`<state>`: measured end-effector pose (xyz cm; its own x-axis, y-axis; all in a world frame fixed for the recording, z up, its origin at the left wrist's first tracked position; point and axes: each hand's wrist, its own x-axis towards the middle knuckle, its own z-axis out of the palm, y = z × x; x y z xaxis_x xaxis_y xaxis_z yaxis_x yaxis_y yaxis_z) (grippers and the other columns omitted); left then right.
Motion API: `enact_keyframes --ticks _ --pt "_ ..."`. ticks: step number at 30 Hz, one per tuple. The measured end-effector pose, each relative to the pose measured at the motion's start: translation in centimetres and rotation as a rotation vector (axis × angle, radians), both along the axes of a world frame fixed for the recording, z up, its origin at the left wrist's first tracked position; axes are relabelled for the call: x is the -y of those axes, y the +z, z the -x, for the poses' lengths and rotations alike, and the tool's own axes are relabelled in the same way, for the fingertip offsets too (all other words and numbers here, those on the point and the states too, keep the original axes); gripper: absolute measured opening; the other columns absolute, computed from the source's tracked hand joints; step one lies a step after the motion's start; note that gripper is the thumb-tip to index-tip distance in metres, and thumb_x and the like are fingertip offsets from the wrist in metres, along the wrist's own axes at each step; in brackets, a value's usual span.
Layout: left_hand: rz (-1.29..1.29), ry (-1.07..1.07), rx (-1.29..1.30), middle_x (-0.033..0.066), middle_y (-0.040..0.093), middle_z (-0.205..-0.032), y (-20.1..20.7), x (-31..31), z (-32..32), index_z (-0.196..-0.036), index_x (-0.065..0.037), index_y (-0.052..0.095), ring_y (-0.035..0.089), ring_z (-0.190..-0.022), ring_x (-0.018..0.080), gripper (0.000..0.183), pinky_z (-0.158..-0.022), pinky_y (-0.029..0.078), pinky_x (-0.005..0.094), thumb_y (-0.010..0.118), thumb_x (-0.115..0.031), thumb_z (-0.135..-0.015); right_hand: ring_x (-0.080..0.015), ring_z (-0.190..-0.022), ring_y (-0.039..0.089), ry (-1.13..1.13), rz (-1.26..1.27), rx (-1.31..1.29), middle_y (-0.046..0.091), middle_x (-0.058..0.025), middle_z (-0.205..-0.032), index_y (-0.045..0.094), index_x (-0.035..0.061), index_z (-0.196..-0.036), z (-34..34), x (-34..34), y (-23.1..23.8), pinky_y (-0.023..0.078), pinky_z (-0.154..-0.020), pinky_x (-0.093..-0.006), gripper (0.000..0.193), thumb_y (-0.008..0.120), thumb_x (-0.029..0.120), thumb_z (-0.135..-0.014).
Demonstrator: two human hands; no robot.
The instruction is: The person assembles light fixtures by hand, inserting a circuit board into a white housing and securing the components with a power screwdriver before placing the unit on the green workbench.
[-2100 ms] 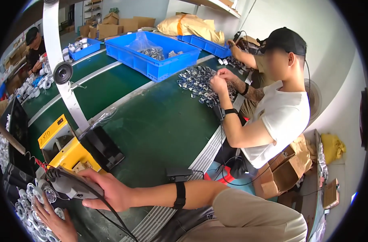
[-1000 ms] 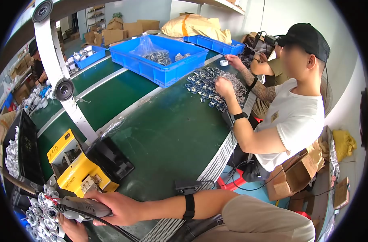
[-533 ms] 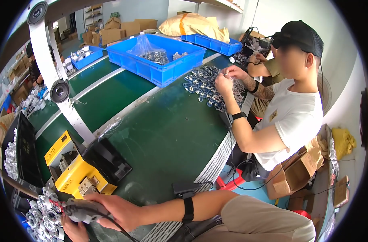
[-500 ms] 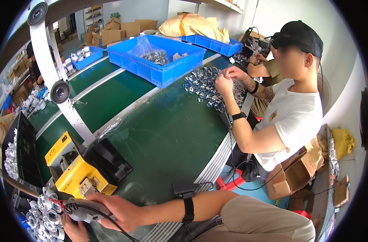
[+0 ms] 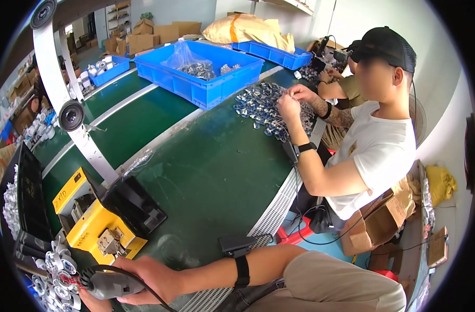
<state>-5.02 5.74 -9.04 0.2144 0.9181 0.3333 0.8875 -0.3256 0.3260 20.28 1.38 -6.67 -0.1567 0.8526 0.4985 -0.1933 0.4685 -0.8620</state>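
Observation:
My right hand (image 5: 150,276) is closed around a grey corded power tool (image 5: 111,284) with a dark ribbed end, held at the lower left; its exact kind does not show. A black cable arches over the hand. Below the tool, my left hand (image 5: 95,302) shows only in part, its fingers hidden behind the tool and at the picture's rim. The tool's dark end is beside a heap of white round parts (image 5: 54,291), where thin red wires (image 5: 70,281) show. Just beyond my right hand stands a yellow machine (image 5: 94,236) with a metal fixture (image 5: 111,243).
Behind the yellow machine is a black panel (image 5: 136,205). A blue crate (image 5: 206,93) with bagged small parts stands farther back. On the right, a person in a white shirt (image 5: 375,151) handles parts above a pile of wired pieces (image 5: 266,112). A white post (image 5: 94,153) rises at left.
The power tool has turned and lowered slightly, covering more of my left hand. My left hand's fingers, partly visible before, are now hidden. The whole view has shifted slightly.

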Motion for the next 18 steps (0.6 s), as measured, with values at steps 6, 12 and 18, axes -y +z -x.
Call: enact_keyframes --ticks 6,12,18 --pt "0.091 -0.032 0.339 0.0195 0.065 -0.089 -3.1 0.2 3.7 -0.104 0.004 0.060 0.064 -0.082 0.0344 0.030 -0.070 0.050 0.0398 0.066 -0.010 -0.078 -0.0385 -0.076 0.060 0.060 0.021 -0.029 0.060 -0.0164 -0.083 0.049 0.0015 -0.105 0.8 0.6 0.7 0.046 -0.065 -0.0375 0.041 0.071 0.024 -0.079" --pt "-0.054 0.025 0.329 0.0166 0.060 -0.067 -1.0 0.0 -3.3 -0.064 0.005 0.053 0.054 -0.055 0.0283 0.023 -0.055 0.043 0.0357 0.066 -0.003 -0.081 -0.0340 -0.071 0.062 0.180 0.073 -0.007 0.060 -0.0112 -0.077 0.047 0.0065 -0.108 0.1 1.5 0.2 0.047 -0.061 -0.0374 0.049 0.076 0.022 -0.072" --pt "0.064 -0.254 0.327 0.0139 0.061 -0.067 0.7 1.6 -3.8 -0.060 0.000 0.050 0.057 -0.058 0.0247 0.027 -0.056 0.044 0.0340 0.069 -0.004 -0.079 -0.0320 -0.070 0.063 0.179 0.048 0.012 0.062 -0.0101 -0.078 0.045 0.0079 -0.111 0.5 1.2 0.0 0.047 -0.061 -0.0349 0.054 0.078 0.016 -0.069"
